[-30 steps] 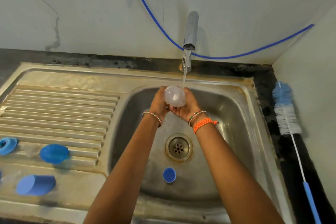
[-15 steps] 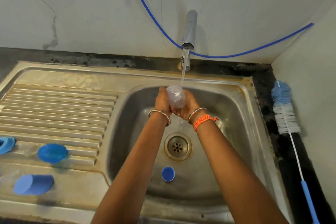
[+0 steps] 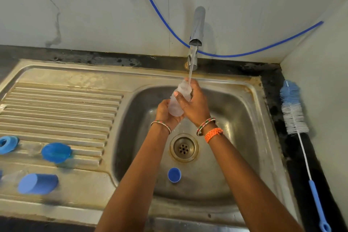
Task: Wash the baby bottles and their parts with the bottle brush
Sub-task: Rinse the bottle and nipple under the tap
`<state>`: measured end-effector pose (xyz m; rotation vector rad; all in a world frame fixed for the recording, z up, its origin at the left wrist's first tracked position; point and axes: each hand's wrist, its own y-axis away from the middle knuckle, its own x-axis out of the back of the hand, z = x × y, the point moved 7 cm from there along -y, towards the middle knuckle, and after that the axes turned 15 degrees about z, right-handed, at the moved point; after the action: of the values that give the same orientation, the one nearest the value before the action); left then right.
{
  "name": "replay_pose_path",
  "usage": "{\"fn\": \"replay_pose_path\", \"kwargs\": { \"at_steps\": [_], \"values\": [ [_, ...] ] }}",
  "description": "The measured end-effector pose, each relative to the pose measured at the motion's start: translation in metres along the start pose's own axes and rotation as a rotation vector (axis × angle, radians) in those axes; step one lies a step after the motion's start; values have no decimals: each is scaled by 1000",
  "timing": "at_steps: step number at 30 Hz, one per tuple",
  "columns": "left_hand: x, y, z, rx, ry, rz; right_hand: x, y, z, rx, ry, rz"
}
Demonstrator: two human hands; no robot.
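A clear baby bottle (image 3: pixel 178 100) stands nearly upright over the sink basin (image 3: pixel 235 118), its open neck under the water running from the tap (image 3: pixel 196 28). My left hand (image 3: pixel 165 112) cups its base from the left. My right hand (image 3: pixel 195 103) wraps its upper body and neck from the right. The bottle brush (image 3: pixel 293 115), with white and blue bristles and a blue handle, lies untouched on the dark counter to the right of the sink.
A small blue cap (image 3: pixel 174 175) lies in the basin below the drain (image 3: pixel 184 148). On the ribbed drainboard (image 3: pixel 56 103) at the left sit a blue ring (image 3: pixel 7 144), a blue dome cap (image 3: pixel 56 152) and a blue cover (image 3: pixel 37 183) lying on its side. A blue hose (image 3: pixel 244 55) hangs along the wall.
The bottle has turned from base-toward-me to nearly upright, neck up into the water stream. My right hand slid up to its neck and my left hand dropped to its base.
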<state>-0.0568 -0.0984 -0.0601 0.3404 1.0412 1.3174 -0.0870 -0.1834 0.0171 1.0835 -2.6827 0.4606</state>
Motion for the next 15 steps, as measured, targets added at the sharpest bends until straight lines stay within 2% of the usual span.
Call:
{"fn": "replay_pose_path", "kwargs": {
  "at_steps": [3, 9, 10, 13, 15],
  "values": [
    [-7, -4, 5, -56, -47, -4, 3, -2, 7, -151, -45, 10],
    [13, -18, 9, -86, -119, 144, 15, -4, -24, 85, 21, 194],
    [17, -21, 10, -84, -129, 162, 10, -2, -20, 87, 37, 184],
    [27, -27, 13, -97, -181, 208, -19, 3, 16, -53, 223, -17],
    [33, -27, 17, -111, -216, 231, -21, 1, 22, -89, 222, 9]
  ]
}}
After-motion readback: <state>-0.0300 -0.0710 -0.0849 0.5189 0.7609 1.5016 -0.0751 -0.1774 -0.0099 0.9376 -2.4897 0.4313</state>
